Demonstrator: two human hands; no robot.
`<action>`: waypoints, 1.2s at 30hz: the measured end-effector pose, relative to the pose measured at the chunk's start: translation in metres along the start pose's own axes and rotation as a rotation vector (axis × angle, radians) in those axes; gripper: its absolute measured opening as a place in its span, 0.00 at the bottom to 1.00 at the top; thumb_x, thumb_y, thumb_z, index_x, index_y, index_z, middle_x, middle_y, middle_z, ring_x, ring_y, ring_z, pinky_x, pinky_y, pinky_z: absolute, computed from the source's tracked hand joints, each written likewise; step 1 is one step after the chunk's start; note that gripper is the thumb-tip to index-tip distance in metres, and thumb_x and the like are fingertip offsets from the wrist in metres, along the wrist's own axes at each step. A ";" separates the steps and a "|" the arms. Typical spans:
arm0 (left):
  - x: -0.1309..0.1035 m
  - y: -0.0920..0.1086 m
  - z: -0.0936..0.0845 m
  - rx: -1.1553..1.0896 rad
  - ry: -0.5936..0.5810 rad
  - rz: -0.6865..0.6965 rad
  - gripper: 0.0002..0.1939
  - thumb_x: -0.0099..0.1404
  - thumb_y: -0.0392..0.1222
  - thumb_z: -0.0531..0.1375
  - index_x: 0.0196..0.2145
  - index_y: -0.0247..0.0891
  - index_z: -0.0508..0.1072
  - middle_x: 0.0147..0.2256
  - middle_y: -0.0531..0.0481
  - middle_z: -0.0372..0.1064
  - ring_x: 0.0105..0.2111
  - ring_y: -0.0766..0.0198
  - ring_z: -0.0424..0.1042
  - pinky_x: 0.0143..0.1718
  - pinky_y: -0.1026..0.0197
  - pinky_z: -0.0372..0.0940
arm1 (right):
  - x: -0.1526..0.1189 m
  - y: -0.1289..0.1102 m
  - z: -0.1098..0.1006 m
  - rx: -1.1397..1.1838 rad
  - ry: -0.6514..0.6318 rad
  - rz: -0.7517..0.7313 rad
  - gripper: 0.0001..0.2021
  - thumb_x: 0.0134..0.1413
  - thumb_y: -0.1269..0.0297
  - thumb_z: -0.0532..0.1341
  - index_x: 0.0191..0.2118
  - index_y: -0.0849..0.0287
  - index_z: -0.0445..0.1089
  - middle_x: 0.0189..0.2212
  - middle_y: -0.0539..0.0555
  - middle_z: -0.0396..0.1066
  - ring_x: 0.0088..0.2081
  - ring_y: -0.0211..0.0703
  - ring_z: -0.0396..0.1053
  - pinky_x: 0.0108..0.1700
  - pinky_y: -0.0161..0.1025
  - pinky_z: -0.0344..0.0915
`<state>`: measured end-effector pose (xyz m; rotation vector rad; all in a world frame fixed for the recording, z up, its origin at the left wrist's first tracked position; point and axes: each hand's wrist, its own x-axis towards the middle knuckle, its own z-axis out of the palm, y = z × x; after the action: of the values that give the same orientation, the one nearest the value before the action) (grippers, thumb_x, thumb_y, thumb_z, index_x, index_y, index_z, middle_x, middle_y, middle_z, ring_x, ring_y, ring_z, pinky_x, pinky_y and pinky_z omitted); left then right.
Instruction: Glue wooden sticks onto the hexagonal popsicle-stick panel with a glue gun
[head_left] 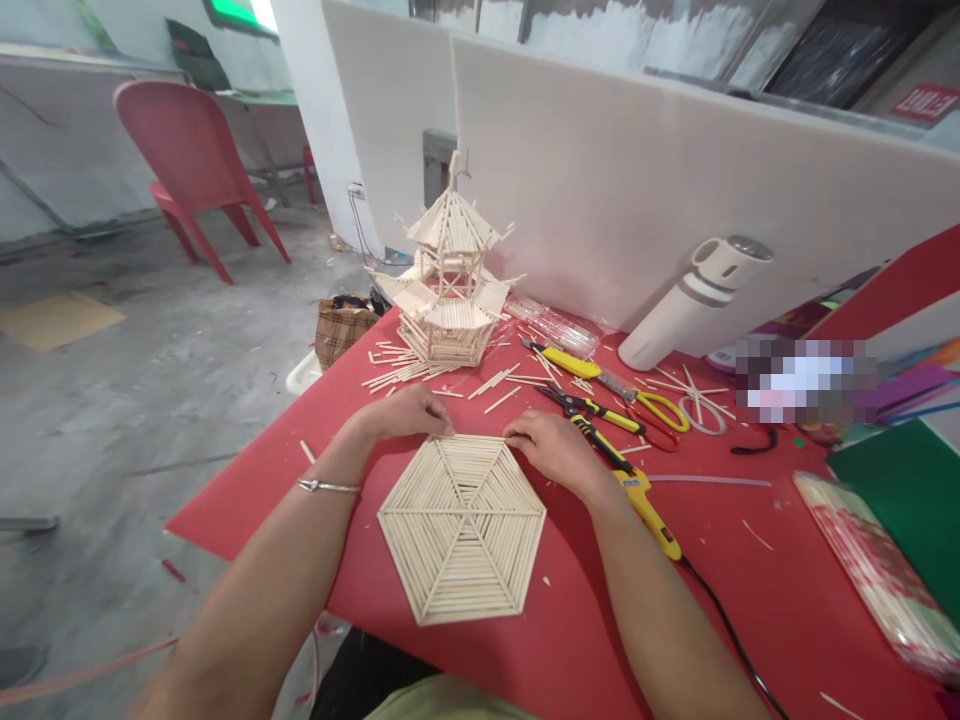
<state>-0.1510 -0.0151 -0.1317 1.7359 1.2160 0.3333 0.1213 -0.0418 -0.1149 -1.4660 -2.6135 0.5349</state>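
A flat hexagonal panel of thin wooden sticks (465, 530) lies on the red tabletop, its ribs meeting in the middle. At its far left corner, my left hand (405, 413) has thumb and fingers pinched together. My right hand (555, 455) is closed the same way at the far right corner. Between them runs the outermost wooden stick (471, 437) of the far edge; the fingertips hide its ends. Beyond the hands stands a pagoda model (452, 290) built of similar sticks, with loose sticks (405, 368) scattered around its base.
Right of my right hand lie a yellow glue gun (649, 515) with a black cord, pliers (592, 408), yellow-handled scissors (660, 408) and a utility knife (562, 360). A white bottle (690, 300) stands behind them. A bag of sticks (874, 570) rests at the right.
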 end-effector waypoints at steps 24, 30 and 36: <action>0.000 0.000 0.000 0.004 -0.006 0.018 0.10 0.52 0.46 0.66 0.26 0.37 0.82 0.24 0.50 0.74 0.27 0.64 0.70 0.30 0.64 0.62 | 0.000 -0.001 0.000 -0.012 0.000 0.016 0.09 0.64 0.64 0.59 0.40 0.53 0.78 0.40 0.51 0.77 0.44 0.41 0.73 0.44 0.34 0.61; 0.000 -0.001 0.000 -0.007 -0.001 0.014 0.09 0.52 0.46 0.67 0.26 0.37 0.82 0.25 0.50 0.75 0.27 0.64 0.69 0.30 0.65 0.62 | 0.000 0.000 0.000 -0.018 -0.005 0.013 0.09 0.65 0.64 0.58 0.40 0.52 0.78 0.40 0.51 0.77 0.44 0.41 0.73 0.44 0.35 0.61; 0.000 -0.002 0.000 0.009 -0.012 0.020 0.11 0.53 0.46 0.66 0.28 0.36 0.82 0.25 0.50 0.74 0.28 0.64 0.69 0.30 0.65 0.62 | 0.001 0.000 0.001 -0.029 0.000 0.002 0.10 0.65 0.65 0.57 0.40 0.53 0.78 0.40 0.51 0.77 0.44 0.41 0.72 0.44 0.34 0.60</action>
<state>-0.1522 -0.0150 -0.1338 1.7564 1.1938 0.3299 0.1207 -0.0416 -0.1154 -1.4769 -2.6305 0.4994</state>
